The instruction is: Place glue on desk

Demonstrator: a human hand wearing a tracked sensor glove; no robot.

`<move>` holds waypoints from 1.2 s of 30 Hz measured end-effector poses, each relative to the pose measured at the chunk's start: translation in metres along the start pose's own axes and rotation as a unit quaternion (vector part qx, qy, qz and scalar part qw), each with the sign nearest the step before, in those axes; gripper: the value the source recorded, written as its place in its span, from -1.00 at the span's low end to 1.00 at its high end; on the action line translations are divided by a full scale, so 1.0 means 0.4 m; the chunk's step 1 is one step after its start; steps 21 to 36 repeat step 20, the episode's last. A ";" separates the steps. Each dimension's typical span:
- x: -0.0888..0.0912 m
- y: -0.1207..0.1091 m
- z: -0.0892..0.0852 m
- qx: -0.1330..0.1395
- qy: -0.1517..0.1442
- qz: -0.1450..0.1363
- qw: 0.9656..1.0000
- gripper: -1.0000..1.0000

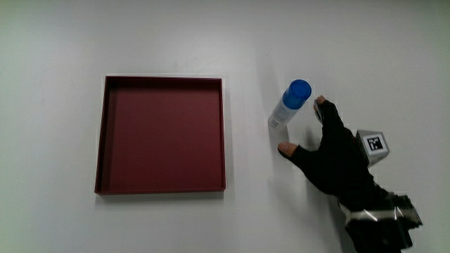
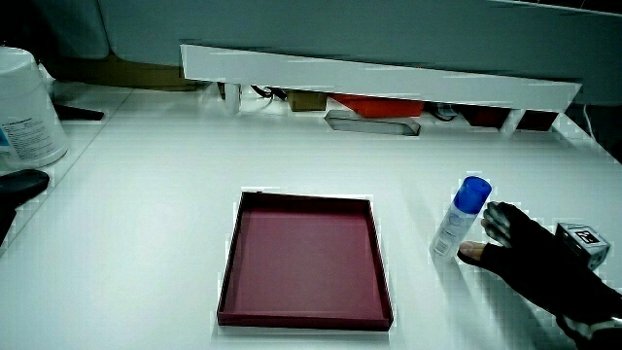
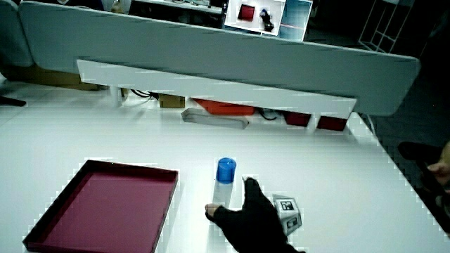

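Note:
A white glue stick [image 1: 288, 105] with a blue cap stands upright on the white table, a short way from one wall of the dark red tray [image 1: 225, 133]. It shows in both side views [image 2: 460, 219] [image 3: 224, 181]. The gloved hand [image 1: 302, 125] rests on the table beside the glue, nearer to the person. Thumb and forefinger are spread on either side of the stick's base, with a small gap to it. Nothing is held. The patterned cube [image 1: 373, 144] sits on the back of the hand. The tray [image 2: 384, 262] [image 3: 172, 197] has nothing in it.
In a side view a large white tub [image 2: 24, 107] and a black object [image 2: 19, 185] stand at the table's edge, well away from the tray. A low white shelf [image 2: 389, 78] runs along the partition, with a red object [image 2: 374, 105] under it.

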 end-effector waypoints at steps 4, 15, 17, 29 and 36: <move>-0.029 -0.060 -0.022 0.007 -0.022 0.045 0.999 -1.00; -0.036 -0.199 -0.101 0.056 -0.008 0.096 0.994 -1.00; -0.071 -0.222 -0.125 0.058 0.029 0.100 0.993 -1.00; -0.074 -0.241 -0.148 0.055 0.024 0.087 0.994 -1.00; -0.074 -0.241 -0.148 0.055 0.024 0.087 0.994 -1.00</move>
